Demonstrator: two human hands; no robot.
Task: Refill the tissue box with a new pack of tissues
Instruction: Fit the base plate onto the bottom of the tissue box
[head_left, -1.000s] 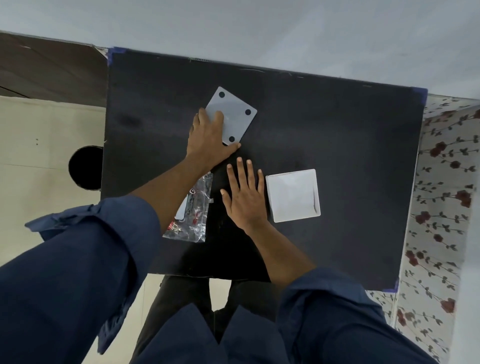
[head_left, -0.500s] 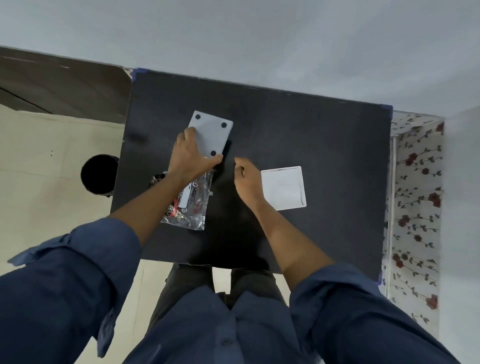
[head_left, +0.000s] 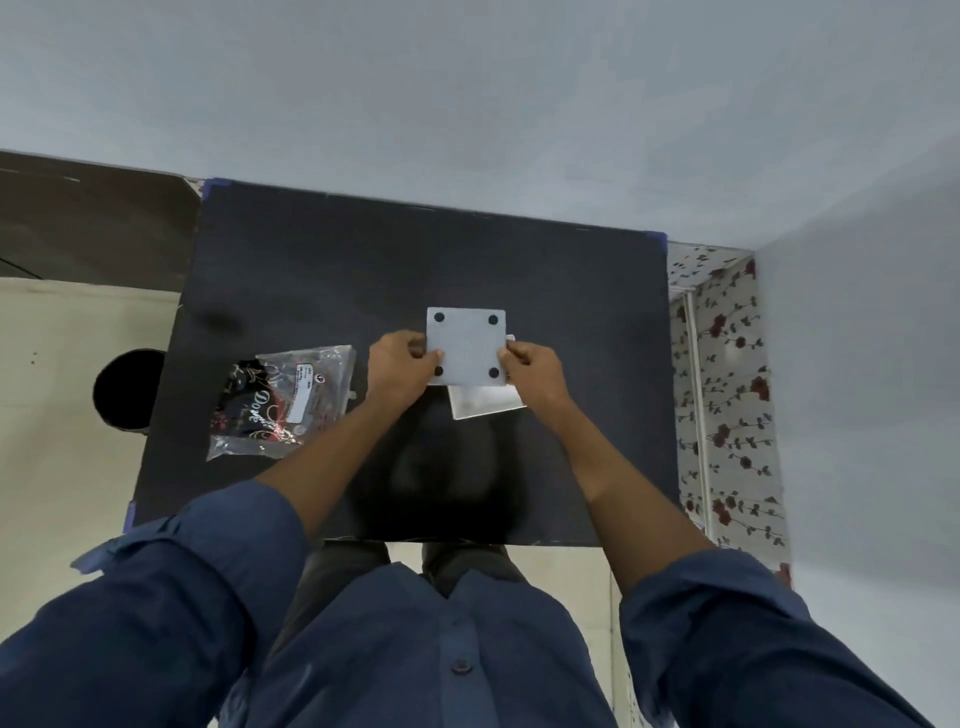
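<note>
A: status?
B: both hands on the base panel (head_left: 466, 348). left hand (head_left: 397, 370) and right hand (head_left: 535, 370) fingers pinch its opp. edges, holding it over the white box (head_left: 485, 402) mid table (head_left: 322, 270).
A: tips?
B: square the edges to the box, lower evenly, no tilt.
A: vs 1 s ago?
B: then only left touched the panel, right lay flat by the box. tissue pack (head_left: 283, 400) now uncovered, left of the hands.

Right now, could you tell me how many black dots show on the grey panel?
4 on the grey panel: two at its far corners, two near, the near-left one partly covered by the left hand.
</note>
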